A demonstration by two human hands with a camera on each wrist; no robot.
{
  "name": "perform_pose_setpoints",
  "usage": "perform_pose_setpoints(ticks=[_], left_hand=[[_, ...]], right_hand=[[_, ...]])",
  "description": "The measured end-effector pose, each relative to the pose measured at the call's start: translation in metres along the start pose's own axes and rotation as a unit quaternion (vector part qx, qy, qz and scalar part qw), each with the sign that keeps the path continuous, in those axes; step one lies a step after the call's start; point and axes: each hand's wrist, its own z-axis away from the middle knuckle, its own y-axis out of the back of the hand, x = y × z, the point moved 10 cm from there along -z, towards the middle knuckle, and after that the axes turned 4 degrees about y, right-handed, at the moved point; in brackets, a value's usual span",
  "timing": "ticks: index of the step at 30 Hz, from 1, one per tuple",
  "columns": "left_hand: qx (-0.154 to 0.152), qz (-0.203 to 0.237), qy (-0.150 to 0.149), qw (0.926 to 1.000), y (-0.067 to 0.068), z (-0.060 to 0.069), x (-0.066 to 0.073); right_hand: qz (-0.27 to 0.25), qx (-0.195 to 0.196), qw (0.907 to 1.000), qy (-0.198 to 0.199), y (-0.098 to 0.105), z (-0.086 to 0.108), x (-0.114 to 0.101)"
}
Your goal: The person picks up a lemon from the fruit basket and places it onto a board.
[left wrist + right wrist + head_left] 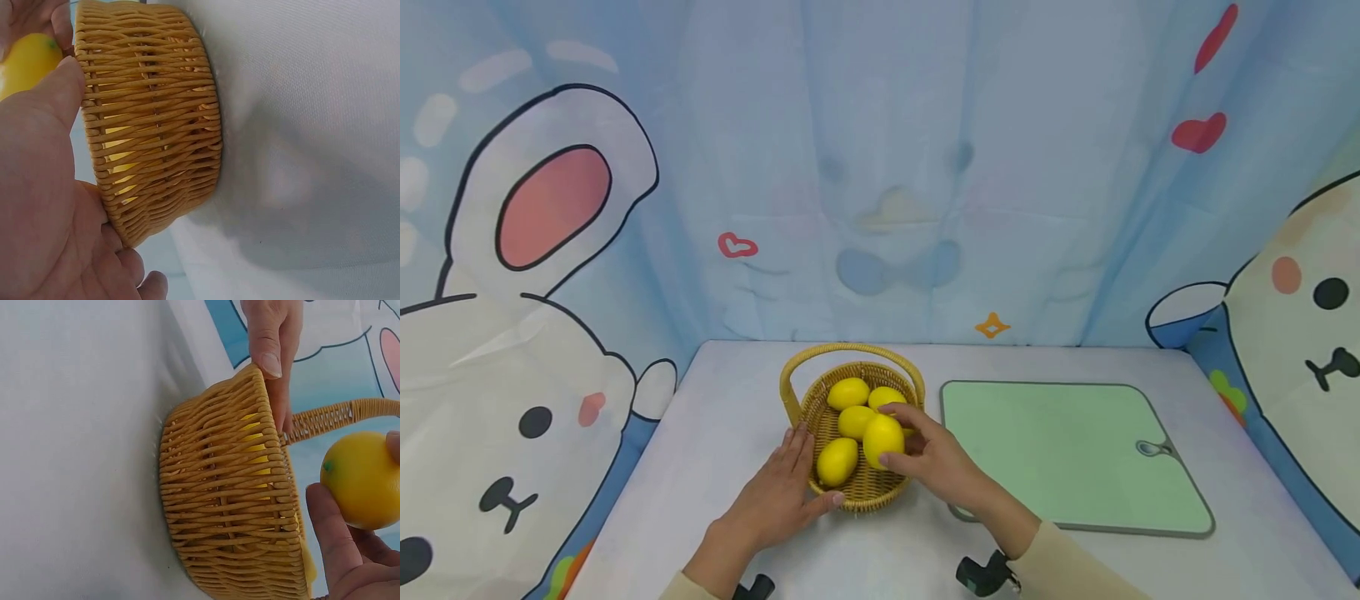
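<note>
"So, what is filling the back?"

"A blue curtain (887, 108) is hanging there, showing big cartoon animals (475, 375) at both sides."

"And below it?"

"A white counter (700, 467) is stretching out in front of the curtain. On its right part, a green board (1045, 458) is lying flat."

"What is standing to the left of the board?"

"A woven basket (868, 502) is sitting upright just beside it, its handle (850, 348) arching over the far part."

"How are the hands working?"

"The left hand (778, 492) is resting against the basket's left side, near one foot of the handle. Its fingers are lying fairly straight and close together, and its thumb is sticking out, touching the near rim. The right hand (940, 458) is reaching over the right rim, its thumb and fingers pinching one lemon (883, 442)."

"Where are the other lemons (837, 462) lying?"

"At least four are resting inside the basket, and the right hand is partly hiding one."

"Is the pinched one touching the basket?"

"In the right wrist view it is hanging above the rim, apart from the weave, and it is showing a small green tip (329, 465)."
</note>
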Motion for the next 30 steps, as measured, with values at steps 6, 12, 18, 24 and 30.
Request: perform_pose_setpoints(ticks=[6, 12, 18, 24, 30], left_hand=[[0.0, 0.003, -0.001, 1.0, 0.0, -0.001, 0.0], [-0.004, 0.001, 0.0, 1.0, -0.003, -0.001, -0.001], [-0.005, 0.005, -0.001, 1.0, -0.002, -0.001, -0.002], [-0.004, 0.004, 0.0, 1.0, 0.0, 0.0, 0.001], [-0.003, 0.004, 0.0, 1.0, -0.001, -0.001, 0.001]], right_hand=[[0.0, 0.011, 0.9999, -0.011, 0.011, 0.012, -0.002], [-0.013, 0.0, 0.999, -0.044, 0.031, 0.031, 0.001], [0.026, 0.033, 0.9972, -0.061, 0.075, 0.043, 0.009], [0.115, 0.075, 0.9869, -0.085, 0.128, 0.037, 0.027], [0.157, 0.078, 0.978, -0.113, 0.149, 0.026, 0.064]])
